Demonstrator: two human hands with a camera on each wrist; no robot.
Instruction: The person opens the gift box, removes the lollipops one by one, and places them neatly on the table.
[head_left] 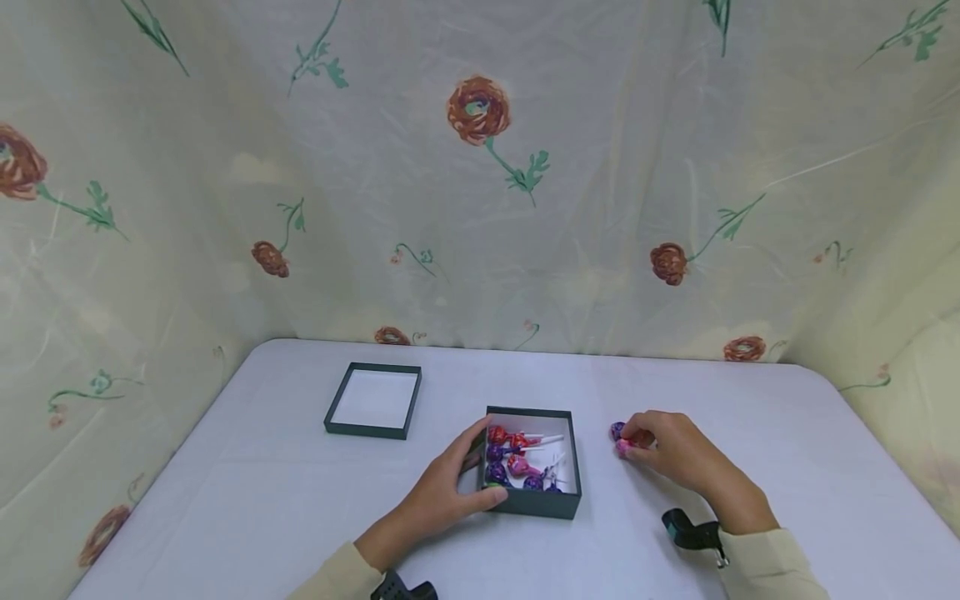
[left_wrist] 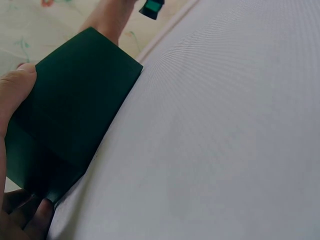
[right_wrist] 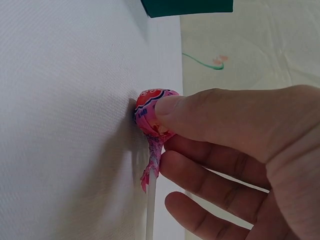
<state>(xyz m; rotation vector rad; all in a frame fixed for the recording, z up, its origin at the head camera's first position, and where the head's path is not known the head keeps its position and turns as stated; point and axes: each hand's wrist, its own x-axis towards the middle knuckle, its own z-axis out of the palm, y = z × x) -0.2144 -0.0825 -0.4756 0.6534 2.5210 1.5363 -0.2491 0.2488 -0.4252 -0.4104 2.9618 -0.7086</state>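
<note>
A dark green box stands on the table with several red, purple and pink lollipops inside. My left hand grips its left side, thumb at the front wall and fingers around the far left corner. In the left wrist view the green outer wall fills the space between thumb and fingers. To the right of the box, my right hand pinches a pink lollipop by its wrapped head, its white stick pointing back toward me. Beside it is a purple lollipop, partly hidden by the fingers.
The box lid, white inside with a green rim, lies farther back on the left. A white cloth covers the table. Flowered fabric hangs behind and along both sides of the table.
</note>
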